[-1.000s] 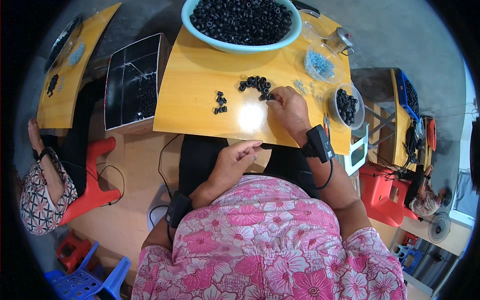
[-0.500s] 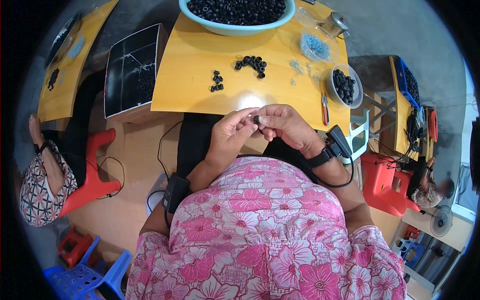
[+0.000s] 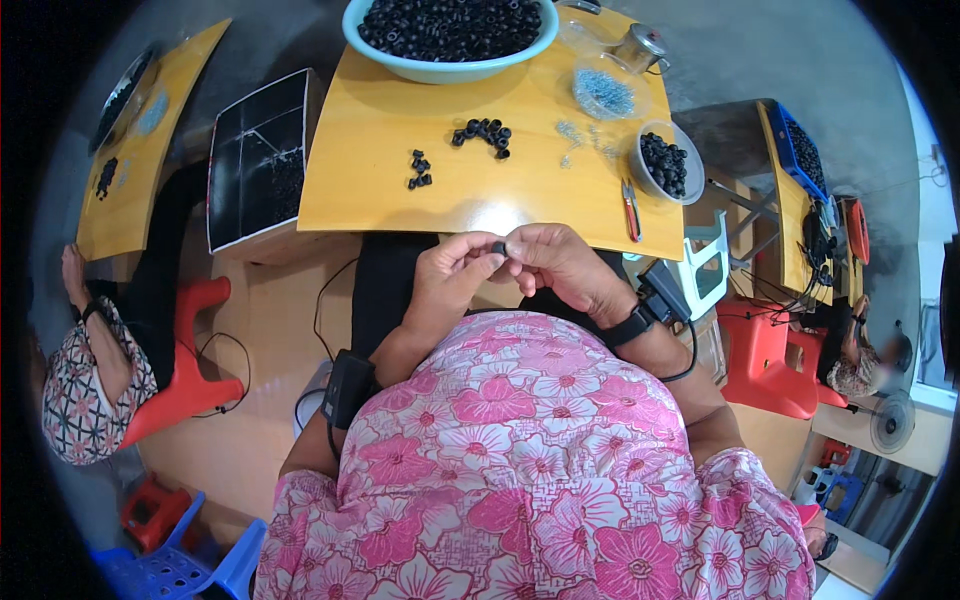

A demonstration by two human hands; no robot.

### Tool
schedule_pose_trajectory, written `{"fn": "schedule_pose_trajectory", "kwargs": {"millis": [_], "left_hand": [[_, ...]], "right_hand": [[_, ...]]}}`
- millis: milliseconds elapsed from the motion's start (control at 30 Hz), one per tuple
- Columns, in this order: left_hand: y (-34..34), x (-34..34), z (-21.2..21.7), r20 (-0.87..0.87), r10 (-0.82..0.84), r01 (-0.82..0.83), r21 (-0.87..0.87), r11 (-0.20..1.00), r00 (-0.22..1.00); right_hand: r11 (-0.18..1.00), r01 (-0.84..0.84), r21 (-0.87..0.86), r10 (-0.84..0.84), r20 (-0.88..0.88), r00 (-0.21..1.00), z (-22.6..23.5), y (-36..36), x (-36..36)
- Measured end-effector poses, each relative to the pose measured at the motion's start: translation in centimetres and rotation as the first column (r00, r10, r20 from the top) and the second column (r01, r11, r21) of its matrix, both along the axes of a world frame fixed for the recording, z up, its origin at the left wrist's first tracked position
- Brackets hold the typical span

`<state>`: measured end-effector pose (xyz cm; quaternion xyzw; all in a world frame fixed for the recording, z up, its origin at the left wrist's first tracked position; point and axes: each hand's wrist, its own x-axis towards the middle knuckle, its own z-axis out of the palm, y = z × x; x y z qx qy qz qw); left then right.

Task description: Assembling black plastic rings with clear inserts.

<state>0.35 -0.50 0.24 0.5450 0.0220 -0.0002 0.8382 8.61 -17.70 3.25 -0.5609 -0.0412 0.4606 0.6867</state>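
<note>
A small black ring-shaped part [image 3: 498,248] is pinched between both hands, just off the table's near edge. My left hand [image 3: 452,276] grips it with thumb and fingertips. From the other side my right hand [image 3: 565,262] closes its thumb and forefinger on the same part. Fingers cover some of it, so its full shape is hidden. On the table beyond lie two loose groups of black parts, a larger cluster [image 3: 484,135] and a smaller one [image 3: 420,170].
A light-blue basin [image 3: 450,71] heaped with black parts stands at the table's far side. On the right are a clear tub of black parts [image 3: 690,185], a dish of small silvery pieces [image 3: 604,94], red-handled pliers [image 3: 632,212] and a metal pot [image 3: 643,45]. Other people sit at both sides.
The view has shifted slightly, so the table and its things appear further left. Both hands keep hold of the black part, which has turned between the fingertips.
</note>
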Motion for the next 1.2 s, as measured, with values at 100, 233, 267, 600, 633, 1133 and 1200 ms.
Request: {"fn": "schedule_pose_trajectory", "kwargs": {"millis": [100, 233, 267, 600, 633, 1133, 1200], "left_hand": [[0.3, 0.0, -0.6, -0.002, 0.009, -0.009, -0.002, 1.0, 1.0], [0.2, 0.3, -0.9, -0.075, -0.002, 0.003, 0.017, 1.0, 0.997], [0.3, 0.3, -0.9, -0.077, -0.002, 0.004, 0.016, 1.0, 0.997], [0.3, 0.8, -1.7, -0.112, -0.041, 0.04, -0.008, 0.999, 0.993], [0.3, 0.8, -1.7, -0.116, -0.041, 0.041, -0.003, 0.999, 0.992], [0.5, 1.0, -1.7, -0.161, -0.081, 0.079, -0.016, 0.997, 0.984], [0.5, 1.0, -1.8, -0.161, -0.078, 0.077, -0.017, 0.997, 0.984]], "right_hand": [[0.991, -0.005, -0.132, 0.026, 0.163, 0.986, 0.0, 0.1, 0.5], [0.885, 0.376, -0.276, -0.158, 0.581, 0.799, -1.3, -0.9, 2.9], [0.837, 0.442, -0.322, -0.152, 0.639, 0.754, -2.2, -1.6, 4.1], [0.598, 0.672, -0.437, 0.121, 0.878, 0.463, -4.0, -3.5, 9.3], [0.597, 0.672, -0.438, 0.122, 0.878, 0.463, -4.4, -3.6, 9.5], [0.629, 0.652, -0.423, 0.261, 0.905, 0.335, -3.7, -3.2, 9.2], [0.653, 0.642, -0.402, 0.242, 0.914, 0.327, -3.6, -3.3, 9.1]]}}
